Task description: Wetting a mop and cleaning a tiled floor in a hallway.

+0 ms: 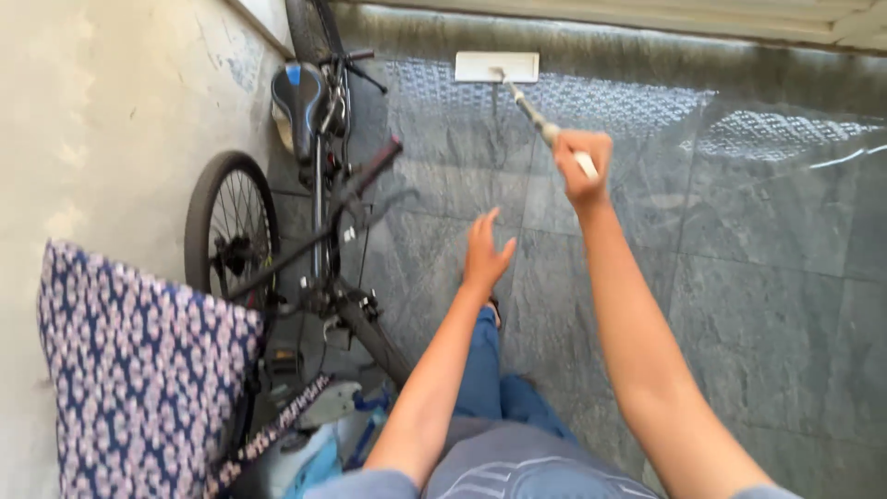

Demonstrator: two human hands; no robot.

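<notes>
Both bare arms reach forward, the right hand (582,166) fisted around the thin white mop handle (545,129), while the left hand (485,254) hangs open-fingered, empty, below and left of that handle.

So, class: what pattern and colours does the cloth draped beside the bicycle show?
The draped cloth is dark blue with small repeating pale pink-white motifs, shown best in the head view.

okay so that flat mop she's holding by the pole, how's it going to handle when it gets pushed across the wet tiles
The flat mop probably glides easily: its pad lies flat on glossy tiles. It seems light, since the right hand alone grips the thin pole. The head may pivot at its joint.
</notes>
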